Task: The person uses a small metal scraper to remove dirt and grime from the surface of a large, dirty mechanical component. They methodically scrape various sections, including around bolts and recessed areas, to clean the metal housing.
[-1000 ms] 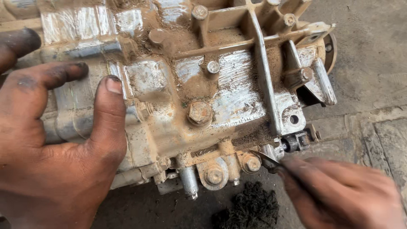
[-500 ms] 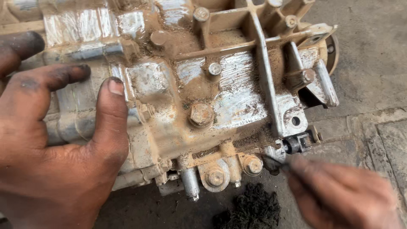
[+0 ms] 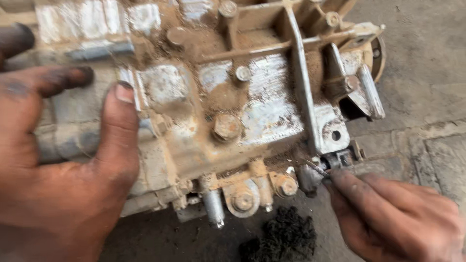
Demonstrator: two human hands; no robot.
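1. The large cast-metal housing (image 3: 233, 97), silver-grey and caked with brown mud and rust, lies on the grey concrete floor (image 3: 427, 73) and fills the upper and middle part of the view.
2. The left hand (image 3: 63, 160) lies flat and spread on the left portion of the housing. The thumb (image 3: 119, 126) and the blackened fingers press against the casting; nothing is enclosed in the palm.
3. The right hand (image 3: 388, 218) is at the lower right, fingers pinched together around a thin, dark metal scraping tool (image 3: 318, 170).
4. The tip of the tool is at the lower right edge of the housing, just beside a small dark fitting (image 3: 337, 160) and below a round hole (image 3: 336, 135) in a bracket. The view is blurred, so actual contact of the tip cannot be confirmed.
5. A rusty hexagonal bolt (image 3: 226, 127) sits near the centre of the housing. Further muddy bolt heads (image 3: 242, 201) line its lower flange.
6. A pile of black, crumbly grime (image 3: 281, 240) lies on the floor just below the flange, to the left of the right hand.
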